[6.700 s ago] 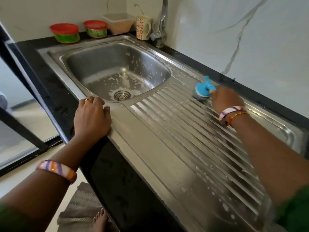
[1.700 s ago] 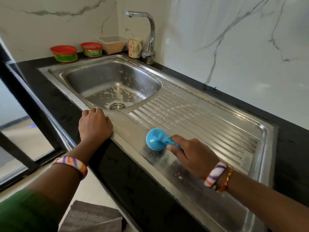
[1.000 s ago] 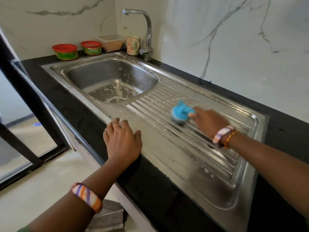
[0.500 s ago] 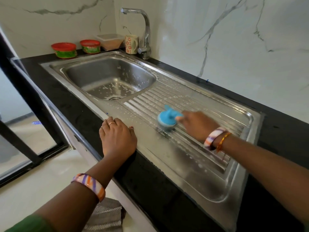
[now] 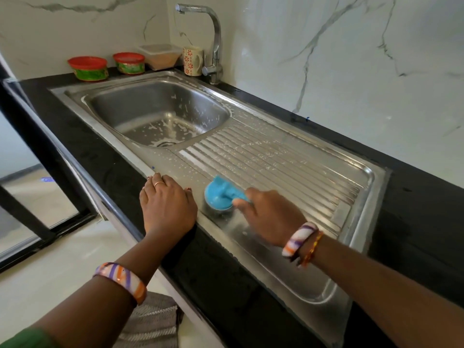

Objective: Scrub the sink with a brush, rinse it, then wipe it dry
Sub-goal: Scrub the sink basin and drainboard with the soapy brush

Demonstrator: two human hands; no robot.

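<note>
A stainless steel sink (image 5: 288,156) with a ribbed drainboard fills the counter; its basin (image 5: 160,114) at the left is flecked with white foam. My right hand (image 5: 271,217) grips the handle of a blue round brush (image 5: 221,194), whose head presses on the flat front strip of the drainboard. My left hand (image 5: 167,204) rests palm down on the sink's front edge, just left of the brush, holding nothing. Foam specks dot the ridges.
A chrome tap (image 5: 213,38) stands at the back by a flowered mug (image 5: 192,61). Two red-lidded tubs (image 5: 88,67), (image 5: 128,62) and a clear lidded box (image 5: 160,55) line the back wall. Black countertop (image 5: 421,222) surrounds the sink. A grey mat (image 5: 150,322) lies on the floor.
My right hand has drawn the brush from the ridges toward the front edge and leftward, close to my left hand. The left hand has stayed on the edge.
</note>
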